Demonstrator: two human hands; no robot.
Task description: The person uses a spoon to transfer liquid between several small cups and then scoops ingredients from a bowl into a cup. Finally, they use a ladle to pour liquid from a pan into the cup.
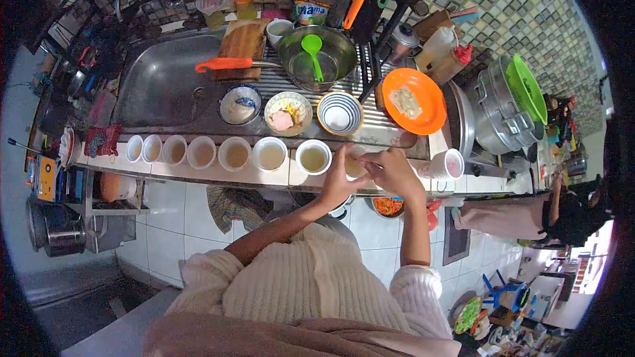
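Observation:
My left hand (338, 185) and my right hand (399, 173) meet over a small cup (355, 162) at the counter's front edge. My left fingers rest on its left side, and my right fingers pinch at its right rim; anything between them is too small to make out. To the left runs a row of similar cups, among them one with pale liquid (313, 158) and another (270, 155). Behind stand a striped bowl (340, 114), a bowl with pink and yellow food (288, 114) and a bowl with white contents (240, 104). An orange plate (414, 102) holds pale pieces.
Stacked cups (448, 164) lie on the right of the counter. A metal pan (317, 59) with a green ladle (312, 46) is behind the bowls. A sink (165, 82) is at left, steel pots (501, 112) at right. Another person (509, 217) stands at far right.

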